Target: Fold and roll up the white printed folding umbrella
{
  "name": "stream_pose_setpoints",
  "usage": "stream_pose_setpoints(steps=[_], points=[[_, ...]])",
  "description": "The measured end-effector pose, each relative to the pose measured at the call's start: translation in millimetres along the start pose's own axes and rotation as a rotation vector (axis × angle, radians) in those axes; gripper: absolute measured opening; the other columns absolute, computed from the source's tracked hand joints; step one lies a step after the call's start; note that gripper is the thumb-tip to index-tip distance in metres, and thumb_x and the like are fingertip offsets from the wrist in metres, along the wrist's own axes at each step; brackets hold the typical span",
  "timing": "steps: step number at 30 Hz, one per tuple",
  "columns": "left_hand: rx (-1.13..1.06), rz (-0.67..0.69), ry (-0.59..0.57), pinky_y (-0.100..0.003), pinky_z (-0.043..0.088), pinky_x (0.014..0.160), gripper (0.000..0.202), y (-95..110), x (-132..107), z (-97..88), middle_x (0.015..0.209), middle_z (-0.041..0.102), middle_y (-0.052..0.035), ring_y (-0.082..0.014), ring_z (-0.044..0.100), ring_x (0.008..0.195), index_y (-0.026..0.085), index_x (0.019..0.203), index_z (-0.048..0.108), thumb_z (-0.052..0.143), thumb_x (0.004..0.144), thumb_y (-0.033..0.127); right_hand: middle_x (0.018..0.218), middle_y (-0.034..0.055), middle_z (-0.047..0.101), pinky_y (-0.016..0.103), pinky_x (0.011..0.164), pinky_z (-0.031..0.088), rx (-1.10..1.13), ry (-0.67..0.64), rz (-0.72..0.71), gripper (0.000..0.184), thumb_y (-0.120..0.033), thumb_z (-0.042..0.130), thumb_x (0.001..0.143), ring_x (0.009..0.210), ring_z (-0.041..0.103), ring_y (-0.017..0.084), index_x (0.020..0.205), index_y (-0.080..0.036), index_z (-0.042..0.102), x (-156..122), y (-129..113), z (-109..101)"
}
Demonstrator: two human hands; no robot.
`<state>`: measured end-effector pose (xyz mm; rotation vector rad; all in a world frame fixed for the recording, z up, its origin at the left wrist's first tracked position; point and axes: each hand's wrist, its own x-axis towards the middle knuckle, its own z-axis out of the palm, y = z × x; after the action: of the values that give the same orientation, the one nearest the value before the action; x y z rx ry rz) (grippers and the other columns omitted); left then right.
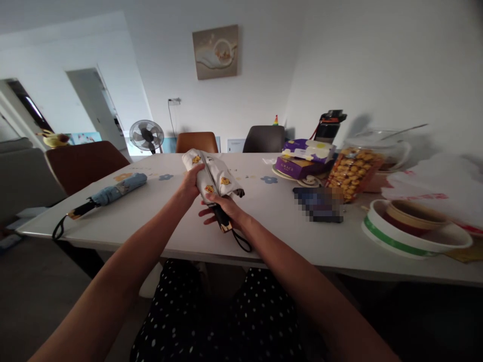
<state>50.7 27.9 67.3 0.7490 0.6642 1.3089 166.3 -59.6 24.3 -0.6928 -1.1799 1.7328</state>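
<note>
A white folding umbrella (217,176) with small yellow cartoon figures is held above the table in front of me, its canopy folded loosely. My left hand (193,181) is closed around the canopy on its left side, thumb on top. Lower down, my right hand (226,210) grips the umbrella where the canopy meets the black handle, some fingers showing beneath it. A black wrist strap hangs from the handle's end. To the left lies a blue folding umbrella (118,190), rolled up, with a black handle and strap.
On the white table's (166,226) right side are a pixelated dark object (319,205), a jar of round snacks (352,173), purple tissue packs (302,163), a black bottle (328,125), a glass pitcher (396,148) and paper bowls (411,231). Chairs (196,142) and a fan (146,134) stand beyond.
</note>
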Motion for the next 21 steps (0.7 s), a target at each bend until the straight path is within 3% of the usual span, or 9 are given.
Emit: stream_pose_setpoints(steps=[4,6,11,12,14,16,19,21], points=[[0.035,-0.075,-0.09,-0.037,0.052,0.083,0.031,-3.0,-2.2,1.8,0.084,0.068,-0.0094,-0.0231,0.065,0.084,0.011,0.102,0.059,0.055,0.076,0.028,0.061,-0.0011,0.058,0.019,0.033,0.042,0.026,0.013,0.04,0.021,-0.031,0.06,0.081,0.038,0.047,0.007,0.09,-0.014,0.053,-0.3,-0.9,1.3],[0.153,-0.084,-0.076,-0.037,0.052,0.082,0.033,-10.5,-2.0,-2.8,0.087,0.067,-0.0107,-0.0237,0.065,0.085,0.012,0.103,0.058,0.05,0.08,0.033,0.056,-0.003,0.054,0.018,0.031,0.038,0.025,0.048,0.064,0.017,-0.029,0.06,0.082,0.034,0.04,0.005,0.084,-0.014,0.052,1.3,0.1,-1.8],[0.898,0.097,0.31,-0.039,0.048,0.085,0.042,-25.8,5.1,-15.9,0.106,0.061,-0.0172,-0.0276,0.059,0.101,0.009,0.112,0.051,0.052,0.081,0.036,0.059,-0.0032,0.051,0.015,0.032,0.034,0.088,0.071,0.243,0.015,-0.026,0.05,0.087,0.036,0.039,0.003,0.078,-0.015,0.049,7.3,1.1,-10.3],[0.961,0.147,0.365,-0.04,0.045,0.089,0.046,-26.4,5.8,-14.4,0.115,0.057,-0.0182,-0.0284,0.054,0.109,0.009,0.116,0.048,0.056,0.079,0.034,0.059,-0.0035,0.051,0.015,0.033,0.034,0.1,0.075,0.258,0.014,-0.025,0.05,0.088,0.037,0.039,0.003,0.078,-0.015,0.048,7.6,0.5,-10.4],[1.048,0.252,0.368,-0.038,0.038,0.098,0.054,-26.7,4.2,-4.2,0.129,0.046,-0.0176,-0.028,0.045,0.121,0.012,0.123,0.044,0.062,0.075,0.03,0.06,-0.0033,0.051,0.015,0.036,0.036,0.098,0.08,0.244,0.014,-0.024,0.05,0.087,0.038,0.039,0.003,0.076,-0.016,0.048,7.1,-0.9,-9.4],[1.252,0.378,0.238,-0.035,0.036,0.099,0.052,-29.2,-1.9,14.3,0.132,0.043,-0.0142,-0.0255,0.045,0.12,0.015,0.121,0.047,0.063,0.074,0.029,0.06,-0.0027,0.051,0.016,0.037,0.036,0.031,0.083,0.225,0.016,-0.024,0.05,0.087,0.04,0.041,0.004,0.074,-0.016,0.049,5.5,-1.7,-8.0],[1.611,0.492,-0.149,-0.031,0.04,0.093,0.036,-41.7,-13.9,46.8,0.121,0.052,-0.0082,-0.0213,0.053,0.107,0.019,0.109,0.059,0.058,0.077,0.036,0.058,-0.0011,0.052,0.018,0.04,0.038,-0.193,0.111,0.184,0.022,-0.024,0.046,0.089,0.043,0.044,0.006,0.071,-0.015,0.053,2.6,-0.3,-8.5],[1.808,0.511,-0.342,-0.032,0.04,0.092,0.039,-53.9,-18.7,63.6,0.115,0.055,-0.0066,-0.0222,0.052,0.106,0.021,0.109,0.061,0.061,0.075,0.038,0.066,0.0017,0.058,0.019,0.048,0.044,-0.387,0.183,0.131,0.024,-0.028,0.044,0.092,0.052,0.052,0.008,0.078,-0.015,0.058,0.2,1.7,-10.9]])
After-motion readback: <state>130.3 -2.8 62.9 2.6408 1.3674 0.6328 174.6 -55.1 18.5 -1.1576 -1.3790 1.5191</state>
